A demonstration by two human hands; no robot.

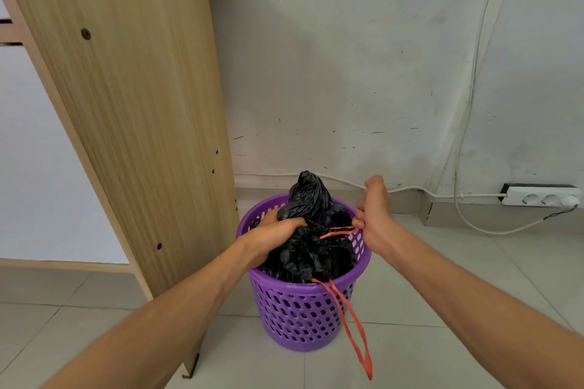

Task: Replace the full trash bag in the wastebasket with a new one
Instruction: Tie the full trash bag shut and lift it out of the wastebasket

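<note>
Trash bag [311, 249], black and crumpled, sat inside a purple perforated wastebasket [297, 309], filling it to the rim. The bag's long axis ran roughly vertical: its body was down in the basket and its gathered top rose above the rim in a peak that pointed up and slightly toward the wall [347, 73]. The wastebasket stood upright on the tiled floor [426, 309], just beside the wooden side panel of a desk [126, 104] and near the foot of the wall.

The left hand [273, 235] reached in over the left rim and gripped the bunched plastic at the bag's neck, fingers curled round it. The right hand [374, 215], held above the right rim, pinched an orange drawstring [331, 234] between thumb and fingers; the string ran nearly level from the neck of the bag to that hand and looked taut. A second loop of orange drawstring [368, 369] came out over the near rim and hung down the front of the basket, its end close to the floor.

A white power strip [540, 197] sat at the base of the wall to the right, with white cables [474, 73] running up the wall.
</note>
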